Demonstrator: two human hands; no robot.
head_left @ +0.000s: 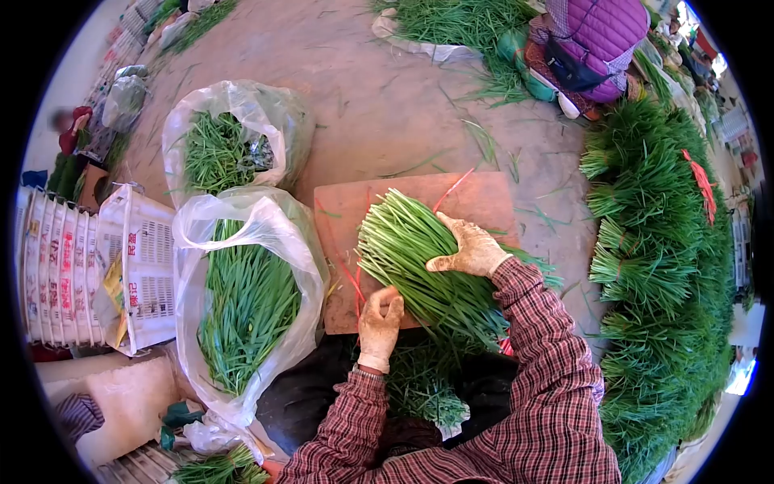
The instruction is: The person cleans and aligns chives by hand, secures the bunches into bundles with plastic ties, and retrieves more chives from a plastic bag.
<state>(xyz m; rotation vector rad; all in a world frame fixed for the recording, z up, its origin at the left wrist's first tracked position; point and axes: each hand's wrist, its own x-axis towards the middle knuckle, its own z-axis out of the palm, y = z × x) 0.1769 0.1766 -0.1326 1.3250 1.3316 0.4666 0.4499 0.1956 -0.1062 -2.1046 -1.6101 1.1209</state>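
A thick bundle of green chives (411, 254) lies slanted on a reddish-brown board (347, 206), pale cut ends toward the upper left. My right hand (468, 248), in a soiled pale glove, is pressed over the bundle with thumb and fingers spread around it. Just left of the bundle, my left hand (380, 323), gloved with bare fingertips, is closed in a pinch on a red string (357, 282). Another stretch of red string (453, 189) sticks out past the bundle's upper side. Whatever lies under the bundle is hidden.
Clear plastic bags of chives (250, 298) stand at my left, beside white plastic crates (141, 270). Tied chive bundles (645, 323) are stacked along the right. Another person in a purple quilted jacket (592, 36) sits at upper right, near loose chives (459, 24).
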